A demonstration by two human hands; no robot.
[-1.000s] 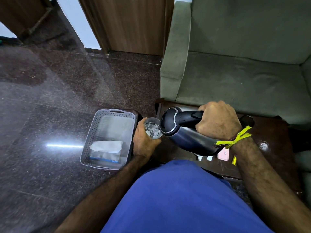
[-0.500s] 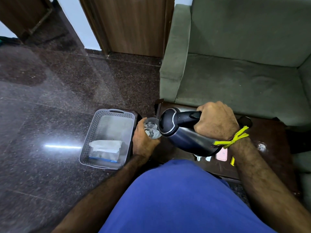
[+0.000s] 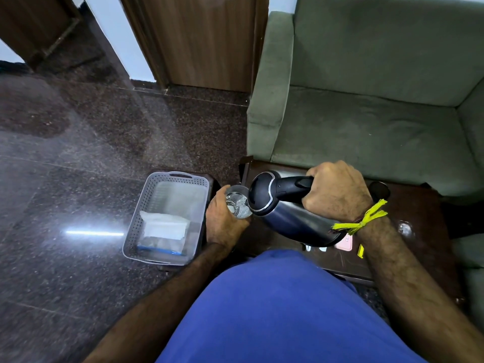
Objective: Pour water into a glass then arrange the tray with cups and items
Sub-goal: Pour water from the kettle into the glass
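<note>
My right hand point(image 3: 336, 191) grips the black handle of a steel electric kettle point(image 3: 290, 218), tilted with its spout down to the left. The spout sits over a clear glass point(image 3: 237, 203) with water in it, held upright in my left hand point(image 3: 222, 224), whose fingers curl round it. A grey perforated plastic tray point(image 3: 149, 200) stands to the left on a low dark stool, holding a white folded cloth point(image 3: 165, 226) and a blue-edged packet point(image 3: 159, 248).
A dark wooden table point(image 3: 419, 205) lies under the kettle, with a pink item point(image 3: 345, 243), a black round kettle base point(image 3: 379, 191) and a small shiny object point(image 3: 404, 227) on it. A green sofa point(image 3: 366, 121) stands behind. Dark polished granite floor point(image 3: 65, 179) spreads to the left.
The kettle stays tilted over the glass; both hands hold nearly the same place, with only a slight shift of the view.
</note>
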